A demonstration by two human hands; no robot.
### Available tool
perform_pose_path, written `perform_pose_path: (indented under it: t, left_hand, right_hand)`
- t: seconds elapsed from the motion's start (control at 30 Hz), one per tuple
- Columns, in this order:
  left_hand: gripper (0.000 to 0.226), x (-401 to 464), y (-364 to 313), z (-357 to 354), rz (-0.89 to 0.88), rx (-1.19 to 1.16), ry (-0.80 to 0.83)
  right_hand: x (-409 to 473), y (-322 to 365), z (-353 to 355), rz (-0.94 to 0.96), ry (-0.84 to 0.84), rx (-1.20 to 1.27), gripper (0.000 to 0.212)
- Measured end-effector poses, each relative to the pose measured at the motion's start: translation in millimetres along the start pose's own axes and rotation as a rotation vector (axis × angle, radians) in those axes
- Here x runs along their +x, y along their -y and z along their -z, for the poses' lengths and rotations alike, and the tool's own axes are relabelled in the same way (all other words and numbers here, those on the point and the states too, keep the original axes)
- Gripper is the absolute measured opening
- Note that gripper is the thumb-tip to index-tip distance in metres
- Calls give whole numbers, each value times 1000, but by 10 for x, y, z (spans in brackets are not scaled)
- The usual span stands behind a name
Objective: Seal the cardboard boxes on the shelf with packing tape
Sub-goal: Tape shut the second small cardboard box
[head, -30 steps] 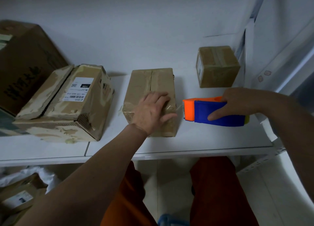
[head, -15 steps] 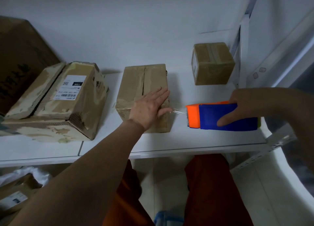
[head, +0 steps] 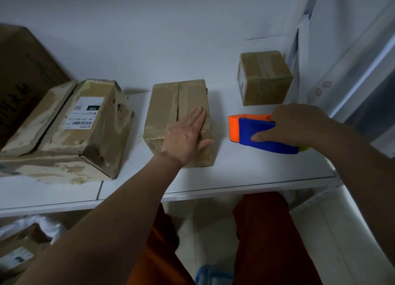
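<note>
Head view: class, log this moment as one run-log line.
left hand flat on middle box | right hand gripping tape dispenser beside box | shelf

We lose the big dark carton [head: 23, 77] past the left edge; the shipping label [head: 84, 113] print is unreadable.

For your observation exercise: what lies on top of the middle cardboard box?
The left hand lies flat on the middle cardboard box, over its near right part. Tape crosses the top; the part beneath the palm is hidden.
</note>
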State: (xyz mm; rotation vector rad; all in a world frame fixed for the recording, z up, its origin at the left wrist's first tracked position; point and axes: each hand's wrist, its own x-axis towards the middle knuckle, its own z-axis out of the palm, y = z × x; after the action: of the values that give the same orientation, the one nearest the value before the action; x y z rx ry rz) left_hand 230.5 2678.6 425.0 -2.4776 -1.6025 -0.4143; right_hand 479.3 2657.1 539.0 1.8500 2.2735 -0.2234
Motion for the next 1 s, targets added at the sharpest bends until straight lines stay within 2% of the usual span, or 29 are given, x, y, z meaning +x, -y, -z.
perform_pose_path:
  t: [0.23, 0.47, 0.53, 0.6, 0.67, 0.77, 0.9, 0.93, 1.0]
  left_hand:
    - [76, 0, -65, 29, 17, 16, 28]
    - [74, -25, -58, 42, 41, -13, 43]
    - [74, -56, -82, 75, 41, 0, 49]
    - [74, -56, -111, 101, 52, 10, 53]
    - [74, -30, -115, 120, 56, 4, 49]
    - [74, -27, -124, 139, 91, -3, 58]
    - [74, -33, -169, 167, 130, -33, 47]
    - [73, -31, -190, 177, 145, -45, 35]
    - [73, -30, -223, 199, 174, -54, 15]
  right_hand:
    - [96, 281, -125, -12, -105, -27, 50]
    - [283, 543, -231, 58, -233, -168, 25]
    - [306, 388, -346, -23, -189, -134, 20]
    - [366, 243, -483, -106, -130, -39, 36]
    - [410, 232, -610, -120, -122, 5, 43]
    - [483, 308, -817, -119, -134, 79, 36]
    - [565, 371, -1142, -227, -124, 158, 29]
    - [593, 399, -1232, -253, -94, 200, 29]
    - [637, 474, -1365, -314, 32, 258, 42]
